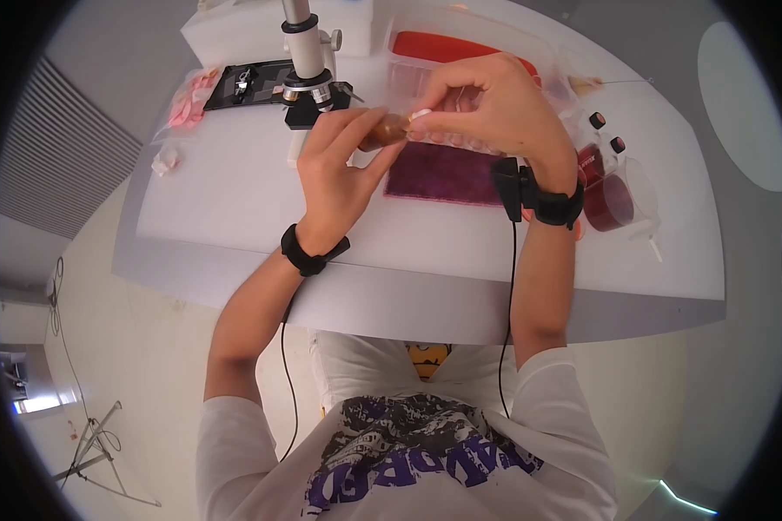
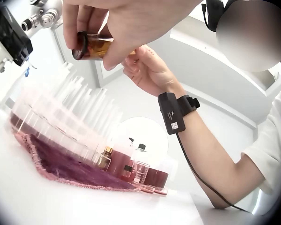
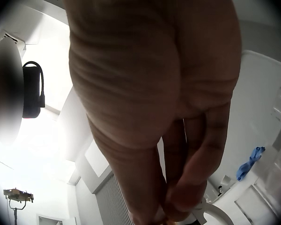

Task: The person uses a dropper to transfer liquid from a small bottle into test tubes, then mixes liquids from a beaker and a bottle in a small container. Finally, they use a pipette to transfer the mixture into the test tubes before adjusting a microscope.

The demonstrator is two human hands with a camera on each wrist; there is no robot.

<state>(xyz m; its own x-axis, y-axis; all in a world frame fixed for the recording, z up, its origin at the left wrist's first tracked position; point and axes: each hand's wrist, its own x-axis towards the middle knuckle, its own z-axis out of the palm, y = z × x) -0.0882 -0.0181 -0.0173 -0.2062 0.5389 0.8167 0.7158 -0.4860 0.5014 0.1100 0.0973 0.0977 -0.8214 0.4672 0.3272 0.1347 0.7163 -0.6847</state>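
In the head view my left hand (image 1: 334,161) grips a small amber glass bottle (image 1: 382,133), lying tilted on its side above the table. The left wrist view shows the bottle (image 2: 97,48) between the thumb and fingers, its dark round end toward the microscope. My right hand (image 1: 504,108) meets the bottle's other end, thumb and forefinger pinched together there. A small whitish bit (image 1: 420,114) shows at those fingertips; I cannot tell what it is. In the right wrist view the right palm (image 3: 131,89) and curled fingers hide the work. Below lies a purple cloth (image 1: 443,174).
A microscope (image 1: 304,61) stands behind the left hand. Clear upright tubes (image 2: 79,98) stand behind the cloth. To the right are a jar of red liquid (image 1: 608,204) and small dark-capped bottles (image 1: 617,144). A black slotted tray (image 1: 248,82) lies left, beside pink crumpled material (image 1: 188,108).
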